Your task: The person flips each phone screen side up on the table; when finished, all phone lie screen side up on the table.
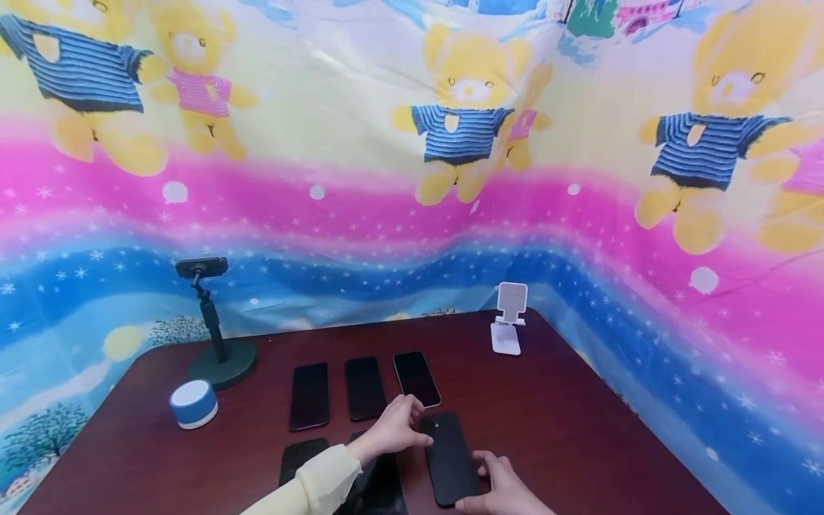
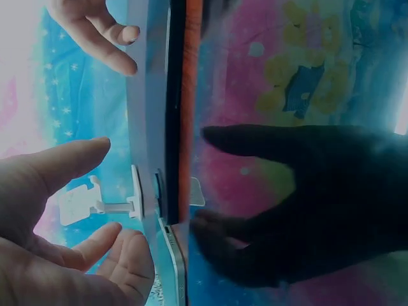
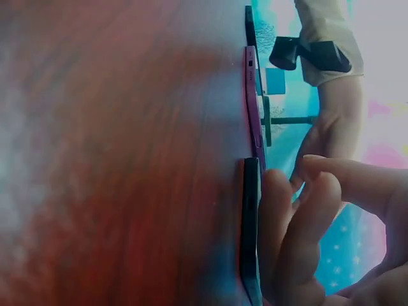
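Observation:
A black smartphone (image 1: 449,461) lies back up on the dark red table, its camera corner at the far left. Beside that far corner is my left hand (image 1: 394,429), thumb and fingers apart with nothing between them. Around the phone's near right corner, my right hand (image 1: 498,488) has its fingers loosely bent. The left wrist view shows both the left hand (image 2: 70,223) and the right hand (image 2: 95,32) slightly off the phone's edge (image 2: 173,115). In the right wrist view, bent fingers (image 3: 303,236) stand close to the phone's side (image 3: 250,223); contact is unclear.
Behind lie phones in a row: left (image 1: 310,396), middle (image 1: 365,388), right (image 1: 417,379). Another phone (image 1: 301,453) and a dark glossy one (image 1: 380,486) are partly under my left arm. A blue-white cylinder (image 1: 194,405), a dark stand (image 1: 222,363) and a white phone stand (image 1: 508,322) stand farther off.

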A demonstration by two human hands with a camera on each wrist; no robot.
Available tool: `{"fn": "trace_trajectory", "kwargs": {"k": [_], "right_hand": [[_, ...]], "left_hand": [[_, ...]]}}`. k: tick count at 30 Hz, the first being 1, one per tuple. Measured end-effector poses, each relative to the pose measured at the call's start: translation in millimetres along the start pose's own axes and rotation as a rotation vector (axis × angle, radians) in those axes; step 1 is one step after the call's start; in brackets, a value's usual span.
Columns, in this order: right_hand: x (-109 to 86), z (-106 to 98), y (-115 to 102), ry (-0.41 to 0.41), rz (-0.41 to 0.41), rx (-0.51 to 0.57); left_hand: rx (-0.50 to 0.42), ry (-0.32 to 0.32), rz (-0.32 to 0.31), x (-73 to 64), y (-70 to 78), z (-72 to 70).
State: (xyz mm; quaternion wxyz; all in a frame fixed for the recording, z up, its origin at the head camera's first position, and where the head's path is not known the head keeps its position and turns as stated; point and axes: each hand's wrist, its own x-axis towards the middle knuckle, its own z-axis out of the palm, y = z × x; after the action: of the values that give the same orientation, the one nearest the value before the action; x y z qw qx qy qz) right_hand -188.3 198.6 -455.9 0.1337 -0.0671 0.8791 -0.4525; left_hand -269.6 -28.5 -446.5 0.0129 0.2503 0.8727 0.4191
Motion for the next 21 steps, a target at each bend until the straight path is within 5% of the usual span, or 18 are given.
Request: {"fn": "trace_trajectory", "kwargs": {"k": [8, 16, 21], "right_hand": [[6.3, -2.0, 14.2, -0.048, -0.079, 0.046], [15.4, -1.1, 9.8, -0.073, 0.0, -0.001], [17.6, -0.5, 6.6, -0.103, 0.066, 0.062]], "left_hand": [[0.05, -0.065, -0.098, 8.1, -0.1, 10.4], [0.022, -0.151, -0.125, 7.4, 0.7, 11.8], [0.042, -0.153, -0.111, 6.8, 0.4, 11.1]]}}
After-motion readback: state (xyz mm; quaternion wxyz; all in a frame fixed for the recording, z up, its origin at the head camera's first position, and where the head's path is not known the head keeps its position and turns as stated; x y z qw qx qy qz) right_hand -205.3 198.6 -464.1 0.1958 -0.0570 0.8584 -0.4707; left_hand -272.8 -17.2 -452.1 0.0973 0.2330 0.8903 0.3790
